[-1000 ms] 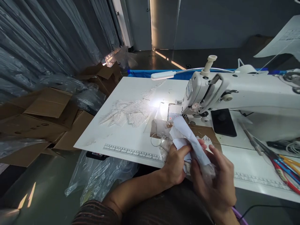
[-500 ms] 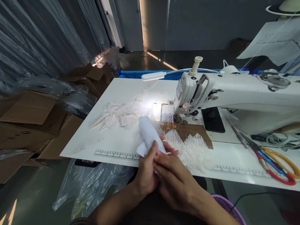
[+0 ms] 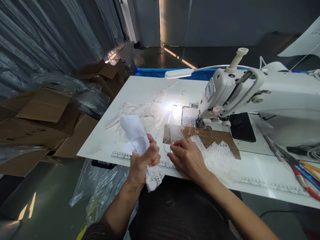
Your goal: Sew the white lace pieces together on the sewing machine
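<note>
My left hand [image 3: 145,159] is closed round a bunched white cloth [image 3: 135,131]. One end of the cloth stands up above the fist, and a lace edge [image 3: 154,180] hangs out below. At the table's front part, my right hand [image 3: 188,156] pinches a thin pale ring [image 3: 165,146], which looks like a band; its material cannot be made out. Just right of that hand lies gathered white lace [image 3: 217,156], partly over a brown board [image 3: 226,138]. More white lace [image 3: 140,110] is spread on the table's left side, under the lamp's light.
A white sewing machine [image 3: 225,90] stands on the white table [image 3: 100,140], with a lamp [image 3: 178,73] over its left side. Scissors [image 3: 303,170] lie at the right. Cardboard boxes [image 3: 45,110] and clear plastic bags [image 3: 105,186] are on the floor at left.
My hands were together on the white cloth and have separated. The left carries the cloth leftward; the right has moved away and now pinches the ring. The view has shifted left.
</note>
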Demonstrator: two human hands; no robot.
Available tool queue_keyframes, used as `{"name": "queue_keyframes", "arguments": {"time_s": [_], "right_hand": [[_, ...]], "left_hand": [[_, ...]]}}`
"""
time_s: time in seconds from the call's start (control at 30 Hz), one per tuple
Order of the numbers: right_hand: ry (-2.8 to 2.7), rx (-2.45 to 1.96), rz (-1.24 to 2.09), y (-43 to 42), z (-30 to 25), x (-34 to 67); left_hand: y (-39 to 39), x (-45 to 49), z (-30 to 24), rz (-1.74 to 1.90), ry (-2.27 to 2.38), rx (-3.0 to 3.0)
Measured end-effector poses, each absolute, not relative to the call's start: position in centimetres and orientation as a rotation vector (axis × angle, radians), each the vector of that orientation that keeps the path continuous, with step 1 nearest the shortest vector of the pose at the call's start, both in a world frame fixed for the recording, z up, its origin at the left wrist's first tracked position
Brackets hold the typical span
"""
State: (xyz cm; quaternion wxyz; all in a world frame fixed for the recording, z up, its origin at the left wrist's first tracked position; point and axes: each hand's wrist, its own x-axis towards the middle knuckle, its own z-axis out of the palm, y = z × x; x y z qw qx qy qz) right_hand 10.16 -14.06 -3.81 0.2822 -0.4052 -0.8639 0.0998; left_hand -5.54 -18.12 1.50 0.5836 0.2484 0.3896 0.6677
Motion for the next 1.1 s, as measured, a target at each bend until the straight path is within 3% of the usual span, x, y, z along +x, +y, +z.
{"name": "queue_keyframes", "arguments": {"time_s": [0.27, 0.63, 0.83, 0.93, 1.1], "right_hand": [[-2.467, -1.000, 0.067, -13.9, -3.7, 8.3], [-1.298, -0.956, 1.328, -14.4, 0.5, 15.6], [-1.140, -0.931, 1.340, -16.2, 0.7, 17.8], [-1.339, -0.956, 1.307, -17.0, 0.9, 17.8], [-1.666, -1.005, 1.543, -18.1, 1.7, 17.1]], "left_hand": [[-17.7, -5.2, 2.1, 1.483, 0.770, 0.574], [-15.9, -1.9, 1.5, 1.345, 0.783, 0.815], [-15.3, -0.4, 0.7, 1.086, 0.738, 1.053], [-15.5, 0.0, 1.2, 0.968, 0.809, 1.298], [-15.9, 0.0, 2.8, 0.671, 0.926, 1.784]]}}
